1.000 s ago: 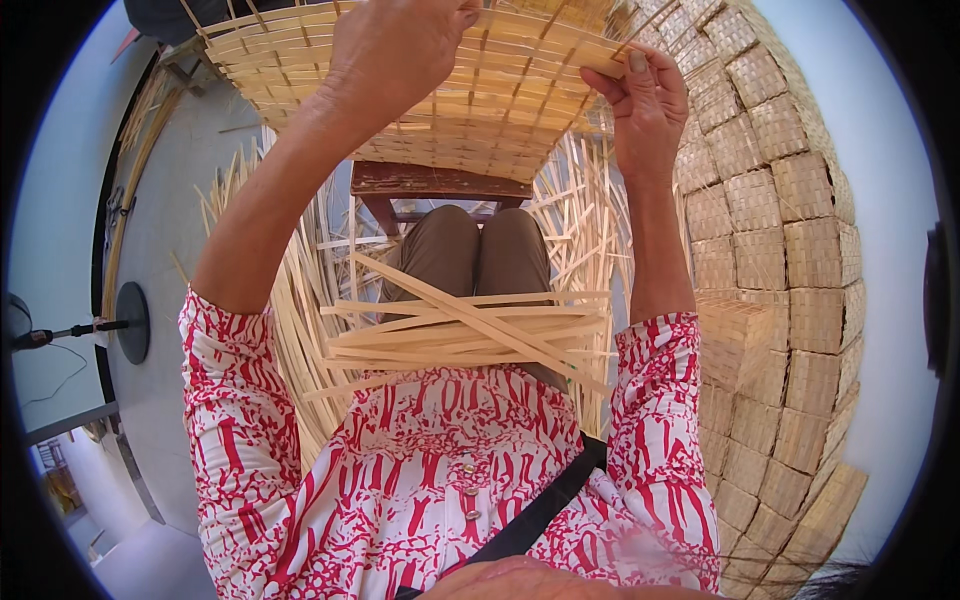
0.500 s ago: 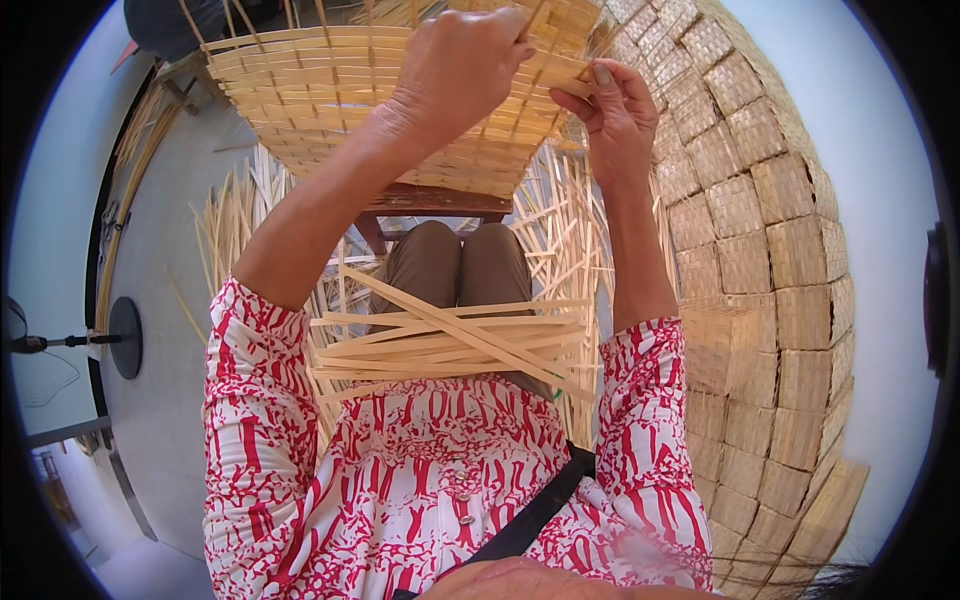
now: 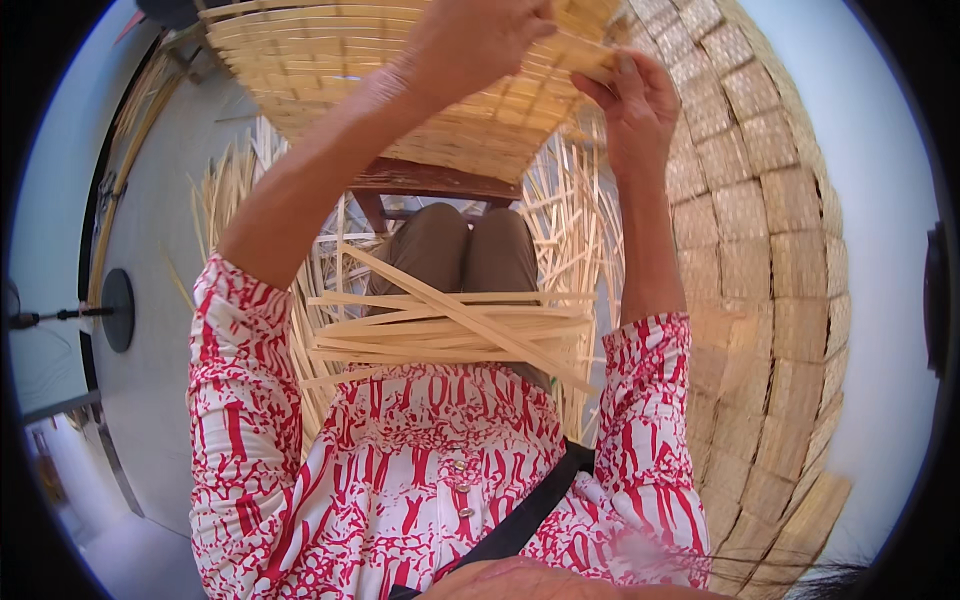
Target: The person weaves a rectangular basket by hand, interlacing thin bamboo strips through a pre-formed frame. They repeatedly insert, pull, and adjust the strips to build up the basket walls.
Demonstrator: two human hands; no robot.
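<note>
Step likely weaving: pale strip (image 3: 583,55) being worked into woven piece (image 3: 330,75), 12 o'clock, apparently resting on table (image 3: 435,176). Right hand (image 3: 643,105), 1 o'clock, pinches strip, thumb against fingers. Left hand (image 3: 485,40), 12 o'clock, fingers curled; blurred, can't tell grip. Next probably calls for seating strip snug. Piece's top cut off.

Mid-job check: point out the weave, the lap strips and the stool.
Weave (image 3: 482,128): head view, on its near side, below the left forearm.
Lap strips (image 3: 450,330): head view, middle of the pile.
Stool (image 3: 438,177): head view, near edge.
</note>
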